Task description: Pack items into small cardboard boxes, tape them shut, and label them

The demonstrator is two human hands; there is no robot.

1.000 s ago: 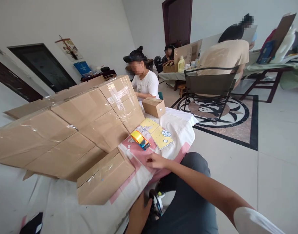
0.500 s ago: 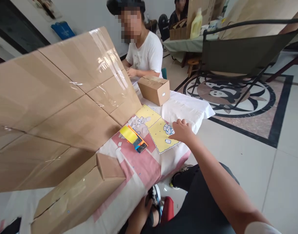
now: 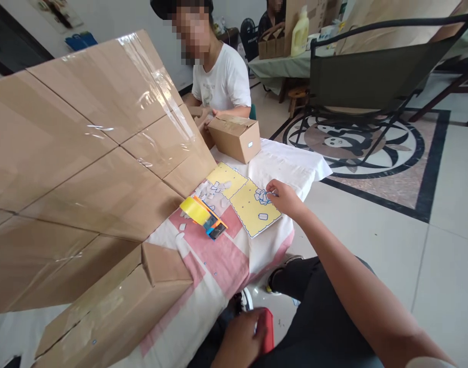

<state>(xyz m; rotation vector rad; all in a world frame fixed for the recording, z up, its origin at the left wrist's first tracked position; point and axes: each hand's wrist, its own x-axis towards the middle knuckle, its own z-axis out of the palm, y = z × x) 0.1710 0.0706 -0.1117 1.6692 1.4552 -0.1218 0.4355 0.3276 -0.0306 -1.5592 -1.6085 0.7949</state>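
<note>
My right hand (image 3: 284,198) is at the edge of a yellow sheet (image 3: 251,217) with scalloped blue borders. Its fingertips are pinched together at a small pile of white, blue-outlined paper pieces (image 3: 261,196). One separate paper piece (image 3: 263,216) lies on the sheet below the pile. Low in the view, my left hand (image 3: 243,332) has its fingers curled against a red object (image 3: 269,329), whose kind I cannot make out. A yellow tape roll in an orange and blue tape dispenser (image 3: 203,217) lies left of the sheet, beside scattered paper scraps (image 3: 211,191).
A tall taped cardboard panel (image 3: 84,143) stands along the left. A long carton (image 3: 115,301) lies in front of it, and a smaller box (image 3: 234,137) sits at the far end. Across the table sits a person in a white shirt (image 3: 222,76). A folding chair (image 3: 368,76) stands right.
My right hand's fingers have closed at the paper pile. My left hand has shifted right, from beside a shoe onto the red object. The other person's hands now touch cardboard by the small box.
</note>
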